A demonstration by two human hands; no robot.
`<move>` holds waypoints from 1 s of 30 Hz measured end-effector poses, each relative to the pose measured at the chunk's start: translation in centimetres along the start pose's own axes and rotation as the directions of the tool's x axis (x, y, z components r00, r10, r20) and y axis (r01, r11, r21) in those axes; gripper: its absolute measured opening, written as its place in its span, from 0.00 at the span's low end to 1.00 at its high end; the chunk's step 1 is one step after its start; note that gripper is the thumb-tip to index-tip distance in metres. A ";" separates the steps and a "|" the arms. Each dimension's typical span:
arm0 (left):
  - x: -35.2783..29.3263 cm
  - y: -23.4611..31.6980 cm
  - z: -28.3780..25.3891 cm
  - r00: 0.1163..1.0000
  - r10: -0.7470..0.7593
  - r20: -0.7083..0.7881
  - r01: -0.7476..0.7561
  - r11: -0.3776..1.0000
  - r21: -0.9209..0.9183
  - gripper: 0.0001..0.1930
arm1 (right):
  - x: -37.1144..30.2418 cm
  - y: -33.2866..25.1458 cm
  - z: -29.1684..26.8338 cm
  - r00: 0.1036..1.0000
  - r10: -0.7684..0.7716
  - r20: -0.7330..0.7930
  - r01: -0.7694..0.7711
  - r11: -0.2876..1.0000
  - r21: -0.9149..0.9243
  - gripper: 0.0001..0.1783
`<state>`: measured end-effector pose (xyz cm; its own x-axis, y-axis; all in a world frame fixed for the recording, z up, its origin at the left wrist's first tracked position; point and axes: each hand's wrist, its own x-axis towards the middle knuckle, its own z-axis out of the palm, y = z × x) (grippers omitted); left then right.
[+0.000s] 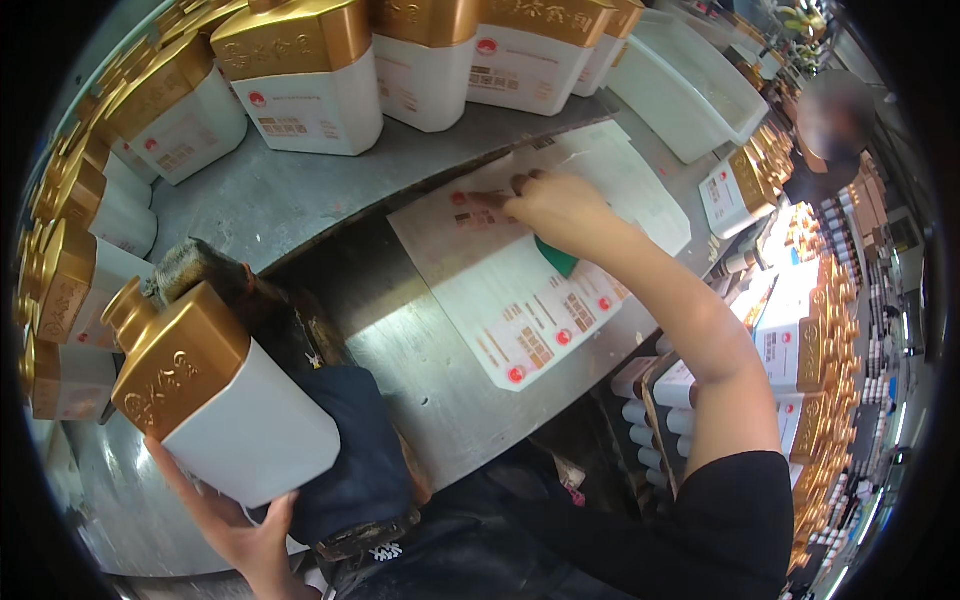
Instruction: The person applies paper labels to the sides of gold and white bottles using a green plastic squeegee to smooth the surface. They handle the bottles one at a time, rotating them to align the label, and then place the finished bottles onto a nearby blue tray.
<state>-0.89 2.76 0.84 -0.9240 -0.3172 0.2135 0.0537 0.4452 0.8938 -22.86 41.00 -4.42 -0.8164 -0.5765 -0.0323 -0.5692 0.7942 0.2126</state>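
My left hand [245,535] grips the lower part of a white bottle [250,430] with a gold shoulder and neck. The bottle lies tilted against a stand padded with dark cloth [360,455], its plain white face up. Over a sheet of printed labels [500,330] with red round marks, my right hand [555,205] is curled, its fingertips at one label near the sheet's far left edge. From under its palm juts a flat green scraper [556,258]. Whether the fingertips pinch a label I cannot make out.
Gold-topped white bottles [310,100] with printed labels line the bench's far and left sides. A translucent plastic tub [690,90] stands at the far right. More bottles [800,340] are stacked along the right. Another person [830,120] is at the upper right. A metal bench [440,420] lies beneath.
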 end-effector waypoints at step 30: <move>0.8 -0.6 -1.9 0.952 0.247 0.179 -0.296 0.891 0.344 0.61 | -3.1 -14.1 -17.0 0.924 0.340 -0.173 -0.023 0.503 0.864 0.06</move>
<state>-1.00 0.66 1.21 -0.9347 -0.0421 0.3529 0.1905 0.7789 0.5975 -10.71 28.33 9.30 -0.9314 -0.2963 0.2114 -0.3511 0.5783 -0.7364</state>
